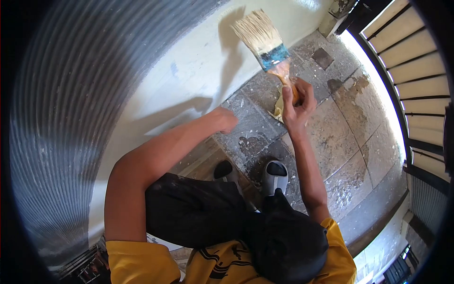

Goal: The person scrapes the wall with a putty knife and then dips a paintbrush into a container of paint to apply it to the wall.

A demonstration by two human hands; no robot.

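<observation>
A wide paintbrush (270, 53) is in my right hand (299, 106), its wooden handle pinched between thumb and fingers. Its cream-coated bristles point up toward the white wall (189, 80), and blue-green paint stains the metal band. The brush casts a shadow on that wall. Lower and to the left, my left hand (225, 120) is curled into a loose fist near the foot of the wall, with nothing sticking out of it; its fingertips are hidden. A pale yellow scrap (278, 108) shows just beside the brush handle.
Grey corrugated sheeting (71, 94) rises along the left. Paint-spattered tiles (331, 128) cover the floor, with damp patches. My slippered feet (275, 176) stand below my hands. A barred gate (416, 80) lines the right side.
</observation>
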